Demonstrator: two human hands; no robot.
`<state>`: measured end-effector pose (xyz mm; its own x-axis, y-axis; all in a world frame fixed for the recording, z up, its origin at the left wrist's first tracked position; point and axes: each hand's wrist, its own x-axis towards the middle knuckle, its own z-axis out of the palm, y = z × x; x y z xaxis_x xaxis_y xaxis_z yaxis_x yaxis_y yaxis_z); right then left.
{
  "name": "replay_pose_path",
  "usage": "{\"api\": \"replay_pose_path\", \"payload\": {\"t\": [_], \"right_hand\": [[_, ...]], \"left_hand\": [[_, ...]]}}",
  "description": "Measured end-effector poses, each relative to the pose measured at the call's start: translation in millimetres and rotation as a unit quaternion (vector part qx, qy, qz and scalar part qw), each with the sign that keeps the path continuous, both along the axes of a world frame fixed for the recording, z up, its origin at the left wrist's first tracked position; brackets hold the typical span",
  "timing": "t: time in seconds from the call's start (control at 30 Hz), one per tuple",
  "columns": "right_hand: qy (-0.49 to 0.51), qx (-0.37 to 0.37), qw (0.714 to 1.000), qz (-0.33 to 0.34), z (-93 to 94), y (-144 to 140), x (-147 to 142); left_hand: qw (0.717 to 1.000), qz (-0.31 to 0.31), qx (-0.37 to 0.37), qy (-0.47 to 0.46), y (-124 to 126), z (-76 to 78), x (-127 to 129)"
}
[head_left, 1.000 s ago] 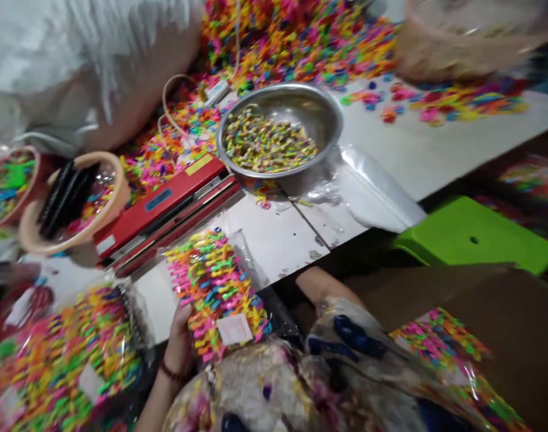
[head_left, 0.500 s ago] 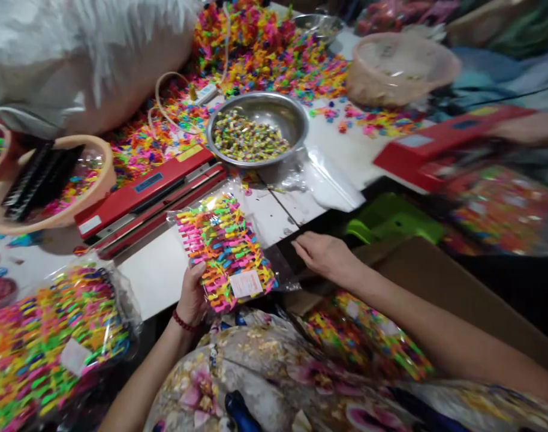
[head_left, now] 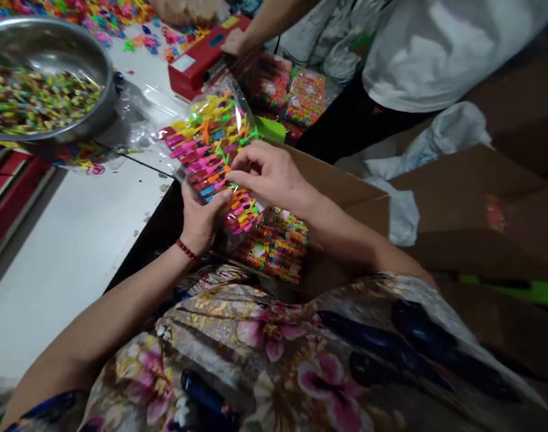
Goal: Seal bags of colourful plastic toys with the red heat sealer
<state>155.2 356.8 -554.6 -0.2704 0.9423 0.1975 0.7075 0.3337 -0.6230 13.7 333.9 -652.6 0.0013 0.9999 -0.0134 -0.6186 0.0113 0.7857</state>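
Observation:
A clear plastic bag [head_left: 211, 150] packed with small, bright plastic pieces in pink, yellow, green and orange is tilted up in front of me. My left hand [head_left: 199, 216], with a dark red bead bracelet at the wrist, grips its lower left edge, thumb on the near face. Curled at the bag's right side, my right hand [head_left: 274, 174] pinches it with thumb and fingers; some fingertips are hidden. Below the hands, more filled bags [head_left: 274, 246] lie inside a cardboard box [head_left: 346, 186].
On the white table [head_left: 80, 240] at left stand a metal bowl [head_left: 94, 114] of small pieces and a red sealer [head_left: 8, 204], partly in view. Another person's hand [head_left: 235, 43] rests on a second red sealer [head_left: 188, 69]. Beyond lie filled bags [head_left: 307, 90]. Box flaps [head_left: 445, 198] spread at right.
The view has swung right toward the cardboard box. The held bag has moved over it and turned to a steeper angle. My right hand, apart from the bag before, is now on it.

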Motion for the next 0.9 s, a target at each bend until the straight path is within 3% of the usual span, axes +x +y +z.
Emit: {"api": "replay_pose_path", "payload": {"t": [0.17,0.33,0.47,0.6,0.9], "right_hand": [[0.078,-0.089,0.988,-0.104,-3.1,-20.6,55.2],[0.137,-0.205,0.952,-0.183,-24.4,-54.4,100.6],[0.211,-0.311,0.901,-0.216,-34.6,-79.8,121.7],[0.238,-0.364,0.865,-0.25,-42.3,-97.5,127.6],[0.246,-0.334,0.87,-0.266,-64.1,-118.2,125.1]], "left_hand": [[0.997,-0.062,-0.041,-0.015,-10.6,-14.5,68.7],[0.988,-0.137,-0.075,-0.017,-39.7,-30.9,103.3],[0.976,-0.182,-0.116,-0.014,-60.6,-38.0,114.4],[0.967,-0.212,-0.143,0.005,-69.4,-47.4,116.9],[0.95,-0.242,-0.196,0.016,-70.5,-64.5,114.8]]}}
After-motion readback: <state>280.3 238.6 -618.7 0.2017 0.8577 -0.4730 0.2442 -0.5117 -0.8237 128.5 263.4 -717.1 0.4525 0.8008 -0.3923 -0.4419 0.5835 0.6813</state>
